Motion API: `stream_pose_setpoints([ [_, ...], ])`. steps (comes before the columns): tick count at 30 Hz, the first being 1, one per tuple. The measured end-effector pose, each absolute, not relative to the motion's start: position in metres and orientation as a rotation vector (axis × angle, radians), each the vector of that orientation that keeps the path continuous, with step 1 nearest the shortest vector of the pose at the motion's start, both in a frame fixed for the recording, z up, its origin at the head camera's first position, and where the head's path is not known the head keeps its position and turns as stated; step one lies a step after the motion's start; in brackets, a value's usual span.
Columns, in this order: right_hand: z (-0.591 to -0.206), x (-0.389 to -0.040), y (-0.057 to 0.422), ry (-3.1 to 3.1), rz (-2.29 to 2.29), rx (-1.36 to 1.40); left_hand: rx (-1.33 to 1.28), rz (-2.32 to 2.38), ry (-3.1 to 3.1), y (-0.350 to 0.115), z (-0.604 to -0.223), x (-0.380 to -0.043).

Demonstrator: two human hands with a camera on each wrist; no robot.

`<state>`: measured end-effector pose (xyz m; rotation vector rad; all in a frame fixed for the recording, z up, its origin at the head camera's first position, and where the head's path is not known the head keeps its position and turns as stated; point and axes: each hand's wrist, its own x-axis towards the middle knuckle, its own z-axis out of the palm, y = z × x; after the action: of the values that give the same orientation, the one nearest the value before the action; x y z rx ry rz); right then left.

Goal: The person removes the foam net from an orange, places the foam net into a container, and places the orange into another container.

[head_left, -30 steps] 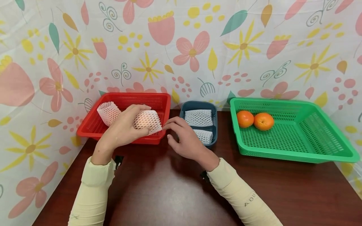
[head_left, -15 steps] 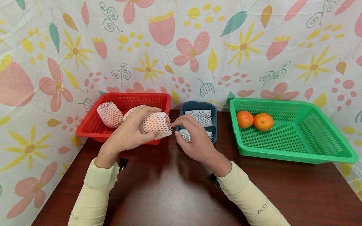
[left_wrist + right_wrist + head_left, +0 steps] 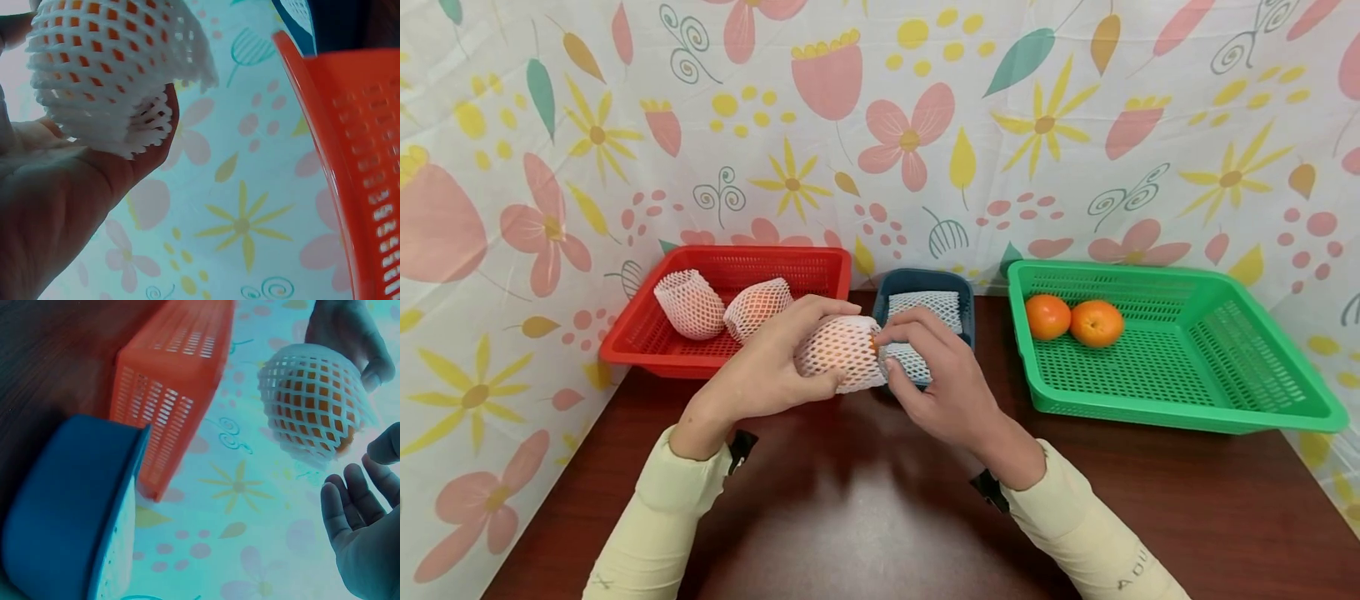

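An orange in a white foam net sleeve [image 3: 841,354] is held in my left hand [image 3: 760,367], thumb in front and fingers over the top. It hangs above the table, before the red basket [image 3: 662,360]. A bit of bare orange skin shows at the sleeve's right end. My right hand [image 3: 943,379] is at that end, index finger and thumb bent close to the net's edge. In the right wrist view, the right hand's fingers [image 3: 356,494] appear just short of the netted fruit [image 3: 312,403]. The left wrist view shows the net [image 3: 103,62] against the left palm.
Two netted oranges [image 3: 691,307] lie in the red basket. A dark blue divided tray [image 3: 968,321] with flat white foam nets [image 3: 928,307] stands in the middle. On the right, a green basket [image 3: 1187,412] holds two bare oranges [image 3: 1097,323]. A patterned cloth [image 3: 910,192] hangs behind.
My left hand has lifted the netted orange out of the red basket and brought it right and nearer. My right hand has shifted right and nearer with it, staying by the sleeve's end.
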<state>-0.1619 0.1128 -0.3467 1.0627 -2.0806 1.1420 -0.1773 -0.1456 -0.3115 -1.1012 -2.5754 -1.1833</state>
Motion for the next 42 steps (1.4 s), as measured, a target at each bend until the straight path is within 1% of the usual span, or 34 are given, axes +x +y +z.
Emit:
stream_pose_setpoints([
  [13, -0.331, -0.142, 0.127, -1.945, 1.070, 1.144, -1.133, -1.378, -2.446, -0.131, -0.308, -0.164],
  [23, -0.330, -0.136, 0.137, -1.923, 1.091, 1.210, -1.151, -1.537, -2.420, -0.124, -0.309, -0.157],
  [32, -0.333, -0.137, 0.140, -2.000, 1.066, 1.220, -1.129, -1.562, -2.359, -0.117, -0.315, -0.159],
  [42, -0.338, -0.136, 0.135, -2.068, 0.895, 1.191, -1.116, -1.446, -2.372, -0.111, -0.320, -0.159],
])
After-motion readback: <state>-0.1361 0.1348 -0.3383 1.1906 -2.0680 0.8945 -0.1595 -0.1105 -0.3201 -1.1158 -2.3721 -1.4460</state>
